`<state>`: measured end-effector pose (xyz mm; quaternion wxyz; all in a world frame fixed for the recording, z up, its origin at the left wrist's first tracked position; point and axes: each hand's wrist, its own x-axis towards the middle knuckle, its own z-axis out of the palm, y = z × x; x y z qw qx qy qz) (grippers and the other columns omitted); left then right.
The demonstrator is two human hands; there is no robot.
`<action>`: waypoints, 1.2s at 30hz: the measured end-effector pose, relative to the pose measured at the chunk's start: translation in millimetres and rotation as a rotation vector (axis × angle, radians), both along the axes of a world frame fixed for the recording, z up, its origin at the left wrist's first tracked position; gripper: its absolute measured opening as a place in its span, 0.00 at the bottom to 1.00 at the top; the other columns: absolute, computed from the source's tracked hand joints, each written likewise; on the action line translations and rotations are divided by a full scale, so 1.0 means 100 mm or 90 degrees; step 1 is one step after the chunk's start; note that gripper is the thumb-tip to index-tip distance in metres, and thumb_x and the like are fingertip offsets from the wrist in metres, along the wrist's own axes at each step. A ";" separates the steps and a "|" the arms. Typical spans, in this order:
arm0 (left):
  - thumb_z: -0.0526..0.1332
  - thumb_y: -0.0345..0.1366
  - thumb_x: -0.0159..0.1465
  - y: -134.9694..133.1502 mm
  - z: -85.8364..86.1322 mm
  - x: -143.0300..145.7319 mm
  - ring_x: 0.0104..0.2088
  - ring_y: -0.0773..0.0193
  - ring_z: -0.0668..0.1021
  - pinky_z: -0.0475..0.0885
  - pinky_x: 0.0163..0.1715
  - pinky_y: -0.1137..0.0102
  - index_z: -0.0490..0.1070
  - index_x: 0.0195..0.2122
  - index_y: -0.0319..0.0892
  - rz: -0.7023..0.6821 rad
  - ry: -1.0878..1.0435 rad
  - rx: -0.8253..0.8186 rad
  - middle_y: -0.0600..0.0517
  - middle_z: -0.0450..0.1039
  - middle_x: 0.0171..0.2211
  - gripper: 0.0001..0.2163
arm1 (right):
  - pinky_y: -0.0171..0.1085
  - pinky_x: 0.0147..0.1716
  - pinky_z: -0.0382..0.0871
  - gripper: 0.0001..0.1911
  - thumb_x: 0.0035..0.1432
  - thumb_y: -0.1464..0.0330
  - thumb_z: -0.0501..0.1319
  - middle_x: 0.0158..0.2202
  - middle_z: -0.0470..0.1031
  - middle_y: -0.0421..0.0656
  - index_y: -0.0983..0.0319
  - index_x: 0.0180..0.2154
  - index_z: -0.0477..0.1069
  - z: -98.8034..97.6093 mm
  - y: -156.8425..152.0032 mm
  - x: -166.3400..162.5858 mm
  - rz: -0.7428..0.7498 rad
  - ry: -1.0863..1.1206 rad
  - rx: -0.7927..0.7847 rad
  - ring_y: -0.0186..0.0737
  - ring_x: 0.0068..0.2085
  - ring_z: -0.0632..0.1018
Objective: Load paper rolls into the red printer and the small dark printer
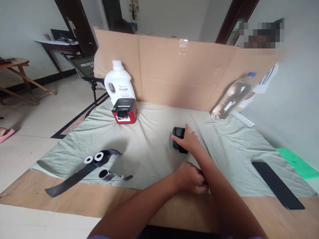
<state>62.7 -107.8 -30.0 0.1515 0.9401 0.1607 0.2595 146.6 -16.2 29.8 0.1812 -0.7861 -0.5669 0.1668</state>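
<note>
My right hand [189,141] reaches over a small boxy black device [179,132] standing on the cloth. Thumb and index finger grip it from either side, and a dark flap or strip hangs at its front. Closer to me, my left hand [191,178] is curled into a fist beside my right forearm; whatever it may hold is hidden. On the left lie black rolls with white cores [99,157] and long unwound black strips. A smaller black roll [104,174] with a loose tail rests in front of them.
A red-and-black label printer [124,112] stands before a white detergent jug [119,81]. Behind is a cardboard screen [169,73]. At right are a clear bottle with a blue cap [234,96], a black phone-like slab [277,185] and a green sheet [296,162]. A person is beyond the screen.
</note>
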 end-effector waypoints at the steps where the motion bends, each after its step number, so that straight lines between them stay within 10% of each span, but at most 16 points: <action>1: 0.59 0.40 0.60 0.01 0.05 -0.04 0.26 0.65 0.76 0.69 0.31 0.67 0.72 0.23 0.45 -0.007 -0.054 0.003 0.52 0.76 0.22 0.10 | 0.63 0.54 0.63 0.57 0.50 0.39 0.60 0.59 0.65 0.65 0.62 0.71 0.47 -0.01 0.01 0.11 0.028 0.052 0.024 0.71 0.58 0.70; 4: 0.55 0.39 0.65 0.24 0.26 -0.15 0.23 0.67 0.71 0.66 0.29 0.70 0.67 0.20 0.44 0.145 -0.275 -0.099 0.53 0.70 0.19 0.16 | 0.55 0.59 0.63 0.46 0.58 0.41 0.52 0.59 0.70 0.59 0.61 0.69 0.53 -0.15 0.07 0.41 0.078 0.223 0.120 0.59 0.57 0.73; 8: 0.53 0.36 0.68 0.93 0.44 -0.28 0.28 0.69 0.72 0.66 0.30 0.75 0.71 0.35 0.42 0.545 -0.446 -0.502 0.54 0.71 0.27 0.09 | 0.51 0.63 0.61 0.38 0.61 0.45 0.50 0.61 0.70 0.54 0.62 0.64 0.63 -0.52 0.15 0.57 0.081 0.350 0.227 0.52 0.61 0.71; 11: 0.59 0.29 0.63 1.35 0.39 -0.39 0.22 0.71 0.68 0.60 0.22 0.76 0.73 0.40 0.38 0.560 -0.323 -0.710 0.56 0.68 0.23 0.06 | 0.51 0.65 0.58 0.35 0.63 0.46 0.48 0.63 0.69 0.53 0.63 0.60 0.67 -0.71 0.15 0.55 0.075 0.365 0.286 0.50 0.63 0.69; 18: 0.60 0.28 0.60 1.48 0.19 -0.53 0.17 0.75 0.64 0.54 0.18 0.76 0.75 0.45 0.34 0.491 -0.235 -0.768 0.55 0.69 0.25 0.12 | 0.51 0.63 0.61 0.34 0.65 0.48 0.48 0.60 0.73 0.53 0.63 0.61 0.67 -0.74 0.11 0.52 0.070 0.361 0.300 0.51 0.60 0.73; 24: 0.61 0.31 0.61 0.89 0.54 -0.53 0.28 0.68 0.74 0.68 0.31 0.74 0.77 0.46 0.40 0.528 -0.179 -0.521 0.51 0.77 0.32 0.13 | 0.51 0.63 0.61 0.33 0.65 0.50 0.47 0.60 0.72 0.53 0.64 0.60 0.66 -0.73 0.10 0.53 0.082 0.352 0.302 0.49 0.60 0.72; 29: 0.55 0.32 0.62 -0.25 0.85 -1.38 0.41 0.59 0.79 0.73 0.39 0.69 0.77 0.46 0.50 0.652 -0.084 -0.137 0.52 0.78 0.45 0.15 | 0.52 0.62 0.60 0.32 0.66 0.50 0.47 0.60 0.72 0.54 0.63 0.60 0.66 -0.74 0.10 0.54 0.080 0.342 0.305 0.50 0.60 0.72; 33: 0.59 0.37 0.58 -0.73 0.71 -2.24 0.32 0.59 0.79 0.73 0.31 0.66 0.74 0.53 0.48 0.958 0.071 -0.142 0.49 0.76 0.49 0.20 | 0.52 0.62 0.61 0.32 0.65 0.50 0.48 0.60 0.72 0.54 0.63 0.60 0.67 -0.74 0.12 0.53 0.072 0.339 0.296 0.51 0.59 0.72; 36: 0.60 0.40 0.59 -0.74 0.57 -2.52 0.32 0.56 0.81 0.74 0.35 0.65 0.71 0.58 0.49 0.959 0.150 -0.237 0.50 0.80 0.39 0.24 | 0.52 0.61 0.61 0.32 0.65 0.50 0.49 0.60 0.72 0.55 0.64 0.60 0.66 -0.74 0.12 0.52 0.067 0.344 0.299 0.51 0.59 0.72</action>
